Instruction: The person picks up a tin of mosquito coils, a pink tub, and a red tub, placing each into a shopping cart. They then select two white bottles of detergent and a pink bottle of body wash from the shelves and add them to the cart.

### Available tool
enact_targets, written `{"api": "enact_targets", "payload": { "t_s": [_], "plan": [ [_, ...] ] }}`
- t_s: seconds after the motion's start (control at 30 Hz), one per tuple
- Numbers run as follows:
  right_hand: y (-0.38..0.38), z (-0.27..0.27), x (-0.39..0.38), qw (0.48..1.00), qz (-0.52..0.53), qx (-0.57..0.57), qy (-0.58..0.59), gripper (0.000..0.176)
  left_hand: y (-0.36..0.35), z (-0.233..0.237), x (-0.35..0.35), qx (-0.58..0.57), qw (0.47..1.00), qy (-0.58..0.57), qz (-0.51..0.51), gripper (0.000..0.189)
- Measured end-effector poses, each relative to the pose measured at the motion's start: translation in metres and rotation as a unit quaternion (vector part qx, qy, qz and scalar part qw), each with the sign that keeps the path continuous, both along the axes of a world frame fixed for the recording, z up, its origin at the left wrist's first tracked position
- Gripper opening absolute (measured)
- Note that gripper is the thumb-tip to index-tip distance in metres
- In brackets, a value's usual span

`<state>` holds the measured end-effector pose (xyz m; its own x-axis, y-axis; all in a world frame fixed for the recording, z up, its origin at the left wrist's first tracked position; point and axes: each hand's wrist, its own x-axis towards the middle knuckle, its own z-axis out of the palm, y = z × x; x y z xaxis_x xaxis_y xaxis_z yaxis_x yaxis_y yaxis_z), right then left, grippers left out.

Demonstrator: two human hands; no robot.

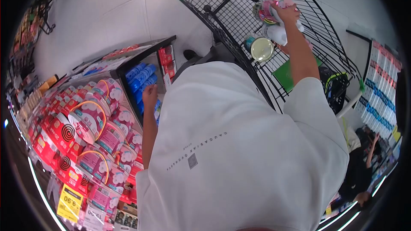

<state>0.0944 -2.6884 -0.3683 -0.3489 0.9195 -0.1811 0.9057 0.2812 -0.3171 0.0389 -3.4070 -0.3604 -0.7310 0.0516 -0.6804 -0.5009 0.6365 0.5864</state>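
Note:
My right hand (pixel 290 13) reaches into the black wire shopping cart (pixel 239 32) and grips a pink-and-white container (pixel 269 12) among other goods. Just below this hand lie a white bottle (pixel 275 33) and a tin with a pale gold round lid (pixel 262 49). A flat green item (pixel 284 73) rests nearer the cart's handle. My left hand (pixel 150 94) hangs low beside the shelf with its fingers curled in, close to blue cylindrical packs (pixel 139 77); nothing shows in it.
Pink tubs with orange handles (pixel 90 117) and red boxes (pixel 60 128) are stacked at left, with a yellow price tag (pixel 69 202). A black basket (pixel 335 87) hangs by the cart handle. Another person (pixel 359 171) is at the lower right, near a packed shelf (pixel 376 90).

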Motion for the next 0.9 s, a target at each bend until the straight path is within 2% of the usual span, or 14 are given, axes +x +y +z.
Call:
{"api": "enact_targets", "payload": {
  "t_s": [0.07, 0.13, 0.2, 0.23, 0.3, 0.4, 0.43, 0.53, 0.6, 0.67, 0.7, 0.77, 0.83, 0.9],
  "plan": [
    [0.024, -0.023, -0.014, 0.989, -0.084, -0.097, -0.076, 0.147, 0.013, 0.024, 0.017, -0.013, 0.999, 0.007, 0.036, 0.034],
    [0.02, -0.023, -0.022, 0.987, -0.087, -0.086, -0.108, 0.153, 0.016, 0.034, 0.036, -0.027, 0.997, 0.012, 0.071, 0.035],
    [0.02, -0.029, -0.028, 0.983, -0.094, -0.077, -0.137, 0.156, 0.012, 0.033, 0.056, -0.011, 0.997, 0.034, 0.061, 0.036],
    [0.023, -0.034, -0.03, 0.985, -0.077, -0.079, -0.136, 0.156, 0.017, 0.039, 0.064, -0.015, 0.996, 0.036, 0.077, 0.036],
    [0.029, -0.042, -0.027, 0.984, -0.081, -0.047, -0.152, 0.15, 0.028, 0.053, 0.075, -0.107, 0.993, 0.052, 0.009, 0.035],
    [0.03, -0.024, -0.028, 0.975, -0.021, -0.058, -0.215, 0.141, 0.025, 0.044, 0.089, -0.089, 0.994, 0.055, 0.013, 0.032],
    [0.025, -0.017, -0.027, 0.975, -0.02, -0.054, -0.216, 0.141, 0.025, 0.042, 0.092, -0.071, 0.996, 0.052, 0.017, 0.031],
    [0.0, 0.011, -0.015, 0.978, 0.011, -0.021, -0.206, 0.126, 0.027, 0.041, 0.09, -0.052, 0.995, 0.081, 0.023, 0.028],
    [-0.013, 0.032, -0.013, 0.982, 0.005, -0.184, -0.038, 0.114, 0.031, 0.038, 0.079, -0.056, 0.995, 0.086, 0.012, 0.027],
    [-0.033, 0.059, -0.006, 0.932, 0.0, -0.336, 0.135, 0.103, 0.032, 0.036, 0.07, -0.063, 0.994, 0.09, -0.003, 0.026],
    [-0.044, 0.073, -0.009, 0.887, 0.003, -0.404, 0.225, 0.097, 0.036, 0.031, 0.059, -0.06, 0.993, 0.098, 0.003, 0.026],
    [-0.095, 0.14, -0.029, 0.88, 0.013, -0.408, 0.244, 0.102, 0.045, 0.016, 0.034, -0.053, 0.992, 0.112, 0.008, 0.026],
    [-0.115, 0.168, -0.045, 0.87, 0.029, -0.418, 0.261, 0.107, 0.057, -0.006, 0.008, 0.054, 0.987, 0.135, 0.064, 0.027],
    [-0.13, 0.175, -0.06, 0.819, 0.16, -0.458, 0.307, 0.109, 0.106, 0.056, -0.03, 0.108, 0.983, 0.148, 0.03, 0.031]
  ]
}}
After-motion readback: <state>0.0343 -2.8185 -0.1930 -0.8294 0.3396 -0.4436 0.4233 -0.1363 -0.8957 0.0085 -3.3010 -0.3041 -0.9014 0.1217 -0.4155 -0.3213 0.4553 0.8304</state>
